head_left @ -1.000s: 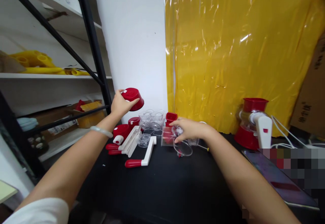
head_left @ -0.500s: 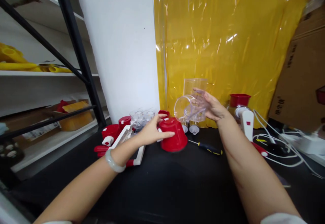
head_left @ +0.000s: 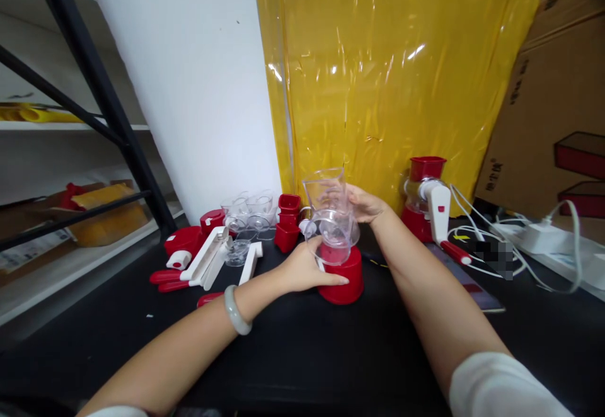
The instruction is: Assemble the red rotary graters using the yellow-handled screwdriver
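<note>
A red round base stands on the black table, wider at its bottom. My left hand is wrapped around its left side, thumb across the front. On top of the base, a clear plastic housing with a square upright neck and a round side opening is held by my right hand, whose fingers pass behind the neck. The housing's lower end overlaps the top of the base; whether it is seated there I cannot tell. Behind my right forearm a screwdriver lies mostly hidden.
White crank handles with red grips, clear housings and red hoppers lie to the left. At the right stands an assembled grater, beside a dark flat tablet-like thing, white cables and a power strip.
The clear housing has come down from the air onto the top of the red base. The base has moved to the right and stands on the table. The view has shifted slightly.
</note>
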Tool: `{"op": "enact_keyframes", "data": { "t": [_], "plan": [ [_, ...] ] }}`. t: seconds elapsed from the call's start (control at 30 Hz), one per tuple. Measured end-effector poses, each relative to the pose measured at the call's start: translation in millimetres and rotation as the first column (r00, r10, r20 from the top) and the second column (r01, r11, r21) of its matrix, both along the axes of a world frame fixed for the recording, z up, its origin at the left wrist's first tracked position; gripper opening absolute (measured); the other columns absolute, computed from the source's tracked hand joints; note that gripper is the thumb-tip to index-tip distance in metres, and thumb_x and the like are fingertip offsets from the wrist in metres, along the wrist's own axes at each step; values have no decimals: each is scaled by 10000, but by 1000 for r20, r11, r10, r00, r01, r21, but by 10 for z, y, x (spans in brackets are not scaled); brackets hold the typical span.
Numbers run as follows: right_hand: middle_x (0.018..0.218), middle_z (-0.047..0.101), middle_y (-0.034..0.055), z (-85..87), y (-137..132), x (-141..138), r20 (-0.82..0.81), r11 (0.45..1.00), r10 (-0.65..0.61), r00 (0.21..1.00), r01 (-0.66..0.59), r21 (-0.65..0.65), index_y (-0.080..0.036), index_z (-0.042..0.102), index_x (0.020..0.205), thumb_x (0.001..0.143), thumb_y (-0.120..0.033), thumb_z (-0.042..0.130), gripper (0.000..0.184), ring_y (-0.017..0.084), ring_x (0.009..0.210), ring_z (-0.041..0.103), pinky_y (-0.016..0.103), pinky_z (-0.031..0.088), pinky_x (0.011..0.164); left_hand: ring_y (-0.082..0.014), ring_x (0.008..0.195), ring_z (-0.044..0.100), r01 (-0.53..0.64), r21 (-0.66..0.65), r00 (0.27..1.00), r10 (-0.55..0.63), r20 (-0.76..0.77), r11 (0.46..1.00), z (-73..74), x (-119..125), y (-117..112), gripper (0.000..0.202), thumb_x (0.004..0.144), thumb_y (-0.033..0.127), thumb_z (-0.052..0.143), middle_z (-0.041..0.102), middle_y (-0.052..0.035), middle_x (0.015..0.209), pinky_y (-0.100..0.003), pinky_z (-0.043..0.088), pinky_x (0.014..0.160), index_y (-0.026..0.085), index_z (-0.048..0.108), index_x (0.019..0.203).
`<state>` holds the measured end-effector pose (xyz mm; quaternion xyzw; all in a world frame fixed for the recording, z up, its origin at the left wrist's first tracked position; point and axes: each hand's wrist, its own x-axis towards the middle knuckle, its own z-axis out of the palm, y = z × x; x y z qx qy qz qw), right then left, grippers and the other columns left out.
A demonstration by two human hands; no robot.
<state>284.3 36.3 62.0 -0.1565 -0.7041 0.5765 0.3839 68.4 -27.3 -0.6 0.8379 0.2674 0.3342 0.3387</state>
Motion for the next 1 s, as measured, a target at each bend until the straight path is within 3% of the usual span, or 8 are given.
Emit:
{"op": "enact_keyframes", "data": {
  "t": [0.2,0.33,0.43,0.57,0.7,0.83,0.93,1.0],
  "plan": [
    [1470,474,195,-129,17,-147,103,992,46,994,-34,-120,-210,321,1460,798,-587,599,811,259,1234,577,456,453,1024,-323,1247,579,53,-56,992,-46,116,997,-74,-8,96,844,574,344,913,605,-159,1332,-488,402,1110,180,512,1297],
    [1499,432,230,-219,55,-181,67,982,119,991,-107,-155,-150,315,1470,840,-593,498,791,268,1310,522,454,425,1055,-351,1267,558,103,-194,970,-55,238,976,-72,-11,149,897,563,317,922,529,-184,1403,-526,425,1077,199,470,1328],
    [1483,449,238,-253,63,-195,125,984,81,989,-59,-167,-131,340,1466,856,-605,447,779,271,1339,493,452,433,1041,-342,1258,566,83,-257,964,-12,267,963,-91,-14,161,853,597,325,911,549,-183,1379,-539,426,1070,203,460,1311],
    [1457,487,220,-223,10,-218,274,985,-36,961,81,-154,-147,367,1461,853,-616,445,771,274,1322,508,440,454,1015,-313,1229,590,76,-231,960,-9,281,970,-143,-5,143,750,660,305,877,582,-171,1351,-520,434,1068,194,468,1278],
    [1496,458,188,-69,-53,-133,229,990,-112,967,129,-61,-171,361,1463,851,-590,483,752,258,1337,496,432,446,1036,-312,1213,601,59,-206,967,-4,255,977,-152,-5,111,717,683,315,860,600,-161,1332,-512,445,1057,193,473,1274],
    [1465,512,136,237,-153,8,61,989,-128,990,123,76,-235,384,1443,854,-563,539,691,259,1325,515,502,427,1059,-309,1199,614,44,-197,981,-5,195,979,-135,-15,87,735,706,334,843,596,-153,1342,-490,472,1038,197,465,1321],
    [1377,590,110,488,-334,2,17,946,-261,965,253,201,-242,489,1372,880,-598,526,608,248,1294,543,508,420,1073,-311,1212,607,42,-197,986,-9,169,980,-121,-20,85,722,721,342,831,598,-147,1346,-480,481,1031,199,479,1335],
    [1328,620,89,612,-482,-56,57,910,-301,952,269,316,-240,533,1340,881,-572,568,567,239,1296,540,506,415,1079,-314,1234,591,57,-194,987,-25,162,979,-105,-21,87,709,728,344,825,592,-143,1357,-486,466,1050,203,492,1338]
  ]
}}
